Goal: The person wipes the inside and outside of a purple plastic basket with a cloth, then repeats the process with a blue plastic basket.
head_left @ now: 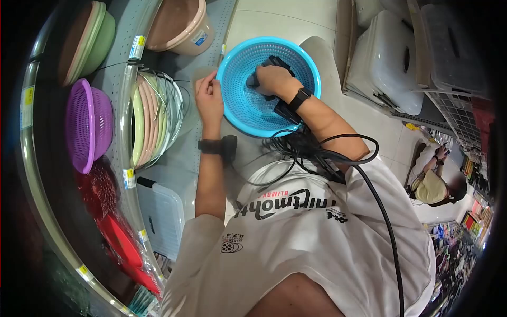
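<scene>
A light-blue perforated plastic basket [232, 113] is held in front of my body. My left hand [209, 95] is closed at its left rim, fingers curled against the edge. My right hand [277, 82] reaches inside the basket, fingers closed on a dark cloth [253, 80] that lies against the perforated wall. A black watch [300, 99] is on my right wrist, and a black band [212, 147] is around my left. Beneath my right wrist, a black block-like object [288, 113] overlaps the basket's near side.
Shelves on the left carry a purple basket [79, 127], a pink basin [198, 37], stacked round basins [148, 121] and red plasticware [119, 240]. Black cables [377, 203] hang across my shirt. Clear storage boxes [391, 63] stand at right; another person [433, 185] is farther down the aisle.
</scene>
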Demonstrator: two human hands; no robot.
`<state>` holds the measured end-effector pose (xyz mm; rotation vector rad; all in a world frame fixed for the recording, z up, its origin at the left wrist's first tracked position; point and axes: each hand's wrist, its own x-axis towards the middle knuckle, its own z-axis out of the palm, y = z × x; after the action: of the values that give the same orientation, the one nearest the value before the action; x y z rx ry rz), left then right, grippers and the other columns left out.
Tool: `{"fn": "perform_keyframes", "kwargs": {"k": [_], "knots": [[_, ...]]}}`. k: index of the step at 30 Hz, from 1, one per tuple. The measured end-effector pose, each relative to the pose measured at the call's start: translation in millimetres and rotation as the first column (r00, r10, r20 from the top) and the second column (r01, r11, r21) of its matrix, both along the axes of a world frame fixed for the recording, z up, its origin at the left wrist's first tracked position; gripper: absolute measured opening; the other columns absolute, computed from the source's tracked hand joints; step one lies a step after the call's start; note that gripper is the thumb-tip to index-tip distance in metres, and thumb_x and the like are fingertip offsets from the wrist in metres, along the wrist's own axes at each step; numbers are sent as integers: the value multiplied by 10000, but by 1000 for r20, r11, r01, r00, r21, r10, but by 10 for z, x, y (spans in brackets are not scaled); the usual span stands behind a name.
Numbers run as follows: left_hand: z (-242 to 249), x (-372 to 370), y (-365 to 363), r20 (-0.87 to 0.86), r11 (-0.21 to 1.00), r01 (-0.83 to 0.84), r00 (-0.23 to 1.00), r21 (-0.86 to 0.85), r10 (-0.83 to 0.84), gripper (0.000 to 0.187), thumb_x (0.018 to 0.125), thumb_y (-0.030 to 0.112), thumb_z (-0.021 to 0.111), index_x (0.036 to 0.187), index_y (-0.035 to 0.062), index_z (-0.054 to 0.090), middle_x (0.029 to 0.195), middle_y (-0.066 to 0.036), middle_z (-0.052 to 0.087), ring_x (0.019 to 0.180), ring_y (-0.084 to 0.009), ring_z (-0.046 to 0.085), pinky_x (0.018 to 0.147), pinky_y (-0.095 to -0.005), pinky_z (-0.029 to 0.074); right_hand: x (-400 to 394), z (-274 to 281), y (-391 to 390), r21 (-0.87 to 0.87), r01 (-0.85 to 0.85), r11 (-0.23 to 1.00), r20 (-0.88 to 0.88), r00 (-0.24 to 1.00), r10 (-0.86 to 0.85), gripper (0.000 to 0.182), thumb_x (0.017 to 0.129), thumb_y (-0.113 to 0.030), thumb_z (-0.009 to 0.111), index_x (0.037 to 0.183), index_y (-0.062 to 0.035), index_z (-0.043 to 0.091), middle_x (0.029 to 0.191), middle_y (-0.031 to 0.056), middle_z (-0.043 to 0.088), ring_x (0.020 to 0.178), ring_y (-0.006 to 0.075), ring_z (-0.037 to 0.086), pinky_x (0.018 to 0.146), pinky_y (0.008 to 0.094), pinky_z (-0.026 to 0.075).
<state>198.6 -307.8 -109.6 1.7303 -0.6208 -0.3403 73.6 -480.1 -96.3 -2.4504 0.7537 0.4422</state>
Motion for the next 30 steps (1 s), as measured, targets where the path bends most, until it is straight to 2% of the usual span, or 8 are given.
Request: {"fn": "perform_keyframes", "kwargs": {"k": [3,7,12,16,18,22,24,30], "knots": [[-30,35,16,30,999,39,999,-10,-38,261,1051,45,577,1253,-50,712,1182,-89,565,928,-142,660,803,-276,543,-40,69,0,20,-160,987,-96,982,161,327,844,-205,732,1104,-11,763,1126,240,757,1065,373,744,930,444,595],[-42,36,51,8,999,34,999,-29,-33,260,1049,43,578,1250,-51,713,1177,-90,566,931,-138,659,801,-273,542,-78,242,146,148,-248,957,-241,930,278,346,798,-209,752,1072,-1,792,1096,228,771,1027,366,759,887,450,601],[-28,32,66,63,999,37,997,3,-37,264,1040,43,583,1252,-42,715,1164,-84,566,892,-123,636,768,-261,525,-87,64,387,115,-420,900,-210,875,436,353,735,-224,785,1005,3,808,1014,205,786,924,375,766,826,446,602],[-102,63,57,25,997,39,999,-68,-37,265,1034,48,590,1249,-42,715,1157,-82,568,881,-118,631,763,-259,523,-98,246,410,190,-417,889,-150,882,446,385,761,-282,773,1007,12,804,1009,224,780,920,375,764,821,449,596],[-83,53,57,28,998,35,999,-60,-34,259,1032,49,594,1242,-41,716,1153,-82,572,876,-115,629,761,-259,522,-132,279,378,360,-370,856,-46,910,413,467,782,-340,758,1064,31,781,1010,244,773,929,384,759,817,452,590],[-69,59,76,68,999,34,997,-1,-34,252,1037,48,589,1236,-39,718,1142,-81,572,877,-116,631,764,-260,523,-297,707,356,479,-337,811,87,937,338,490,800,-329,749,1119,42,714,938,233,756,876,383,738,786,457,563],[-91,61,62,48,996,42,998,-74,-38,244,1038,47,591,1229,-39,717,1136,-82,572,878,-118,632,764,-259,523,-408,791,378,476,-361,802,138,931,337,488,803,-322,739,1130,40,710,936,233,753,878,383,735,785,453,561],[-90,64,57,73,999,29,997,-14,-28,237,1033,43,597,1223,-38,715,1148,-87,580,878,-123,637,766,-262,528,-615,997,252,380,-348,857,201,935,291,458,800,-328,728,1124,-5,724,955,221,755,923,405,725,809,474,562]]}}
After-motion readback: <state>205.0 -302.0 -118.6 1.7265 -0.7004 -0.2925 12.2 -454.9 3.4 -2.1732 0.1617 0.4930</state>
